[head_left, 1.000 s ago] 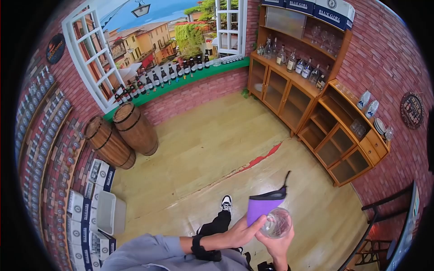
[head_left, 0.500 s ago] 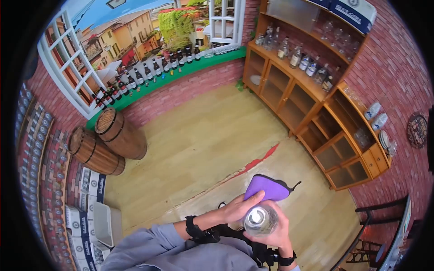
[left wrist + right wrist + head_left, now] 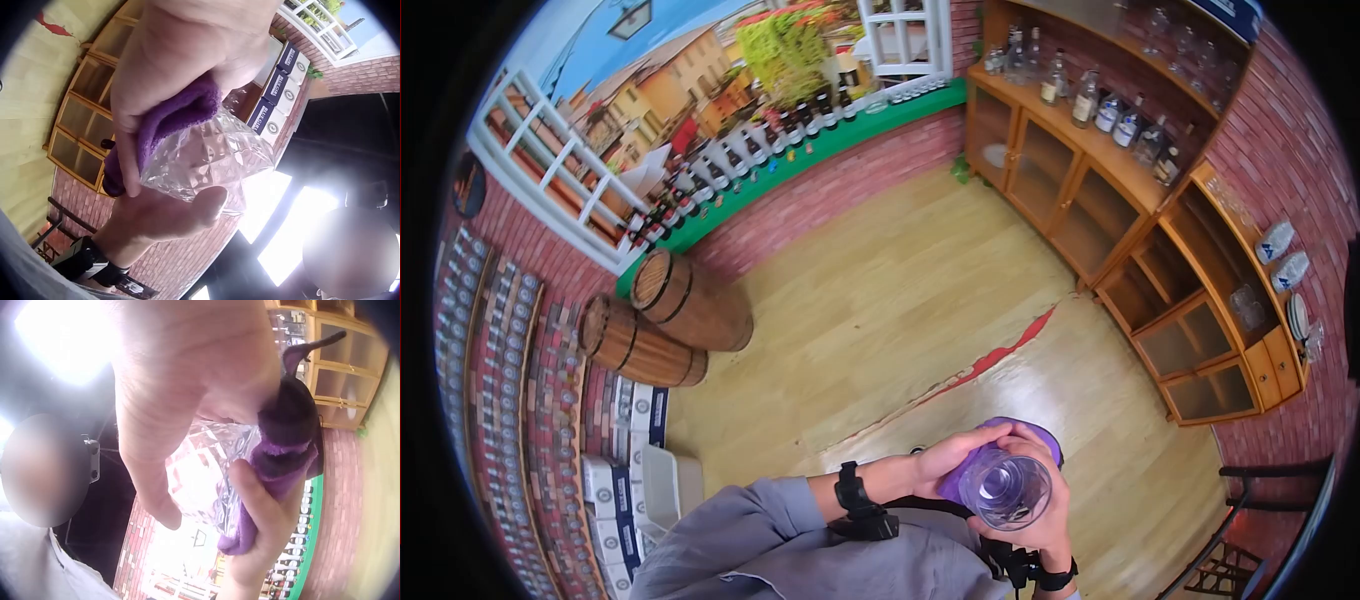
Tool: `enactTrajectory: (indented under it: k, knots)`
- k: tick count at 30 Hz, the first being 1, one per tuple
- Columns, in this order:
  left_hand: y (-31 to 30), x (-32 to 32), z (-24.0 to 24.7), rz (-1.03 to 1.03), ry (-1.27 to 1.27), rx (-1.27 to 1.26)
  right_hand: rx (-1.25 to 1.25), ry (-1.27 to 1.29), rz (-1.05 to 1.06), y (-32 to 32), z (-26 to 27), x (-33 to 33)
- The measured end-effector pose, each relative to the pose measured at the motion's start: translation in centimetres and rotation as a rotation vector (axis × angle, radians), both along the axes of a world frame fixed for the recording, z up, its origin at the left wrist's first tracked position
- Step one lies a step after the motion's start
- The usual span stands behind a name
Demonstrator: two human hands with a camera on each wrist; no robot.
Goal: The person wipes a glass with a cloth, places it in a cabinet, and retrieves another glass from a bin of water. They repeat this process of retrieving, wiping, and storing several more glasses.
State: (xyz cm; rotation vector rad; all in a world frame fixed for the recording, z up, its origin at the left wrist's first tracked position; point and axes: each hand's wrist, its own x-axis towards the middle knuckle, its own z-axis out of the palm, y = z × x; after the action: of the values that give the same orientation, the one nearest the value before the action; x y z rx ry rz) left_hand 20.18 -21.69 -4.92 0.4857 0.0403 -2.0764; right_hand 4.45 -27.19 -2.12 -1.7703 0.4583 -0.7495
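A clear faceted glass [image 3: 1004,490] is held upright between both hands in the head view, its round mouth facing the camera. My right hand [image 3: 1045,510] grips its side, thumb and fingers around it. Purple cloth [image 3: 967,478] with dark trim wraps the far side and base of the glass. My left hand [image 3: 950,456] holds that cloth against the glass. In the left wrist view the folded cloth [image 3: 178,115] lies under the left fingers, touching the glass [image 3: 206,156]. A dark cord [image 3: 322,344] hangs off the cloth in the right wrist view.
Wooden cabinets [image 3: 1090,190] with bottles and glasses stand at the right. Two barrels [image 3: 690,300] stand at the left, near a grey bin [image 3: 670,490] and stacked boxes [image 3: 605,500]. A green ledge [image 3: 800,150] carries a row of bottles. A dark chair [image 3: 1230,540] is at lower right.
The cloth has moved from beside the glass to around its far side and base. The left fingers have moved farther round, near the right hand. The head view has shifted.
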Motion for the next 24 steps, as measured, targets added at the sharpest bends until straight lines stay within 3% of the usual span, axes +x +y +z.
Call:
enactTrajectory:
  k: [5,7,15,18,24]
  knots:
    - [-6.9,-1.7,0.4,-0.041,-0.156,-0.094,-0.307,0.089,-0.216,-6.6,0.7,-2.1]
    - [-10.7,-3.0,1.3,-0.118,-0.194,-0.041,-0.306,0.043,-0.341,-9.0,1.3,-3.3]
    - [-22.0,-9.4,1.3,-0.067,-0.209,-0.158,-0.172,0.024,-0.737,-15.7,0.8,-9.4]
    - [-24.8,-11.6,2.4,0.016,-0.436,-0.153,-0.083,-0.051,-0.896,-17.9,0.1,-10.1]
    - [-29.7,-13.6,1.4,0.074,-0.640,-0.201,0.160,-0.143,-0.934,-22.7,-0.9,-11.3]
